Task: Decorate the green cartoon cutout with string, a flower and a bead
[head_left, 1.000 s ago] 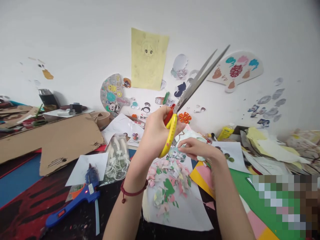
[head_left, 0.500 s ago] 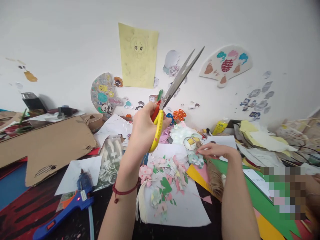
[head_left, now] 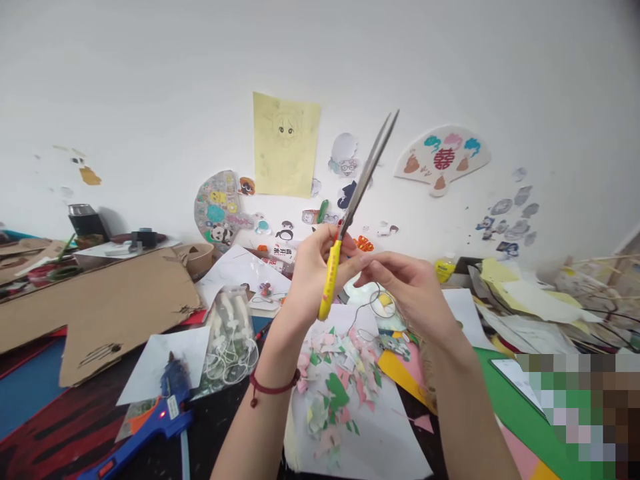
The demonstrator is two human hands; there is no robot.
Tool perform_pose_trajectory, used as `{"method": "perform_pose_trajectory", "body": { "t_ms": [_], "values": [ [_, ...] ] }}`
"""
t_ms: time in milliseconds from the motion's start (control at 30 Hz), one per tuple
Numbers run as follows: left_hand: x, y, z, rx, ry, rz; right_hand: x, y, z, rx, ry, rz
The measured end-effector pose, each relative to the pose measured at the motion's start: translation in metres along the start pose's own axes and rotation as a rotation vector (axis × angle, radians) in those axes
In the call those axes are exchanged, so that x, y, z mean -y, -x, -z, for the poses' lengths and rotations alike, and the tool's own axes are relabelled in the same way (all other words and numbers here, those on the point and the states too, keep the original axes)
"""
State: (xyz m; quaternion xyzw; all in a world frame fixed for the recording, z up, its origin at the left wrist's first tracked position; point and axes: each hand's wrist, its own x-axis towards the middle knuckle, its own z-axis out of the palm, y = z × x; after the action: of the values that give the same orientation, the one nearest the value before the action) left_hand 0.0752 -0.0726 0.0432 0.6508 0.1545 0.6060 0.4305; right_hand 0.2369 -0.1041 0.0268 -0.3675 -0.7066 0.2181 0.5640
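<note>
My left hand (head_left: 311, 272) is wrapped round a pair of scissors (head_left: 331, 280) with yellow and red handles, their long blades pointing up and slightly parted. Close against it, my right hand (head_left: 417, 290) has its fingers pinched together at a thin dark cord (head_left: 361, 308) that loops down below. The exact grip on the cord is partly hidden by the fingers. Under both hands lies a white sheet (head_left: 380, 440) covered with pink, green and white paper scraps (head_left: 336, 390). A ring-shaped roll (head_left: 384, 303) is behind the cord.
At the left, a blue glue gun (head_left: 173, 400) with a lit red light lies near a bag of white cords (head_left: 231, 340) and cardboard (head_left: 135, 300). Green paper (head_left: 505, 387) and a phone (head_left: 517, 383) are at right. Papers pile up by the decorated wall (head_left: 420, 67).
My right hand has moved up from the table to my left hand, now with the dark cord. The scissors have turned more upright, and their blades are closer together. My view has shifted upward.
</note>
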Motion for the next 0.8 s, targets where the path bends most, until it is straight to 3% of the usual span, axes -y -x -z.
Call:
{"method": "perform_pose_trajectory", "body": {
  "t_ms": [300,533,633,800],
  "values": [
    [-0.004,0.004,-0.005,0.009,0.076,-0.002,0.008,0.005,-0.001,-0.057,-0.014,0.076],
    [0.002,-0.001,-0.005,-0.168,-0.065,-0.175,0.009,0.004,-0.008,-0.309,-0.048,0.233],
    [0.008,-0.001,-0.001,-0.099,-0.113,-0.217,0.011,0.004,-0.01,-0.453,-0.073,0.265],
    [0.007,0.007,0.0,0.133,-0.228,-0.158,0.016,0.007,-0.014,-0.618,-0.03,0.315]
  ]
}}
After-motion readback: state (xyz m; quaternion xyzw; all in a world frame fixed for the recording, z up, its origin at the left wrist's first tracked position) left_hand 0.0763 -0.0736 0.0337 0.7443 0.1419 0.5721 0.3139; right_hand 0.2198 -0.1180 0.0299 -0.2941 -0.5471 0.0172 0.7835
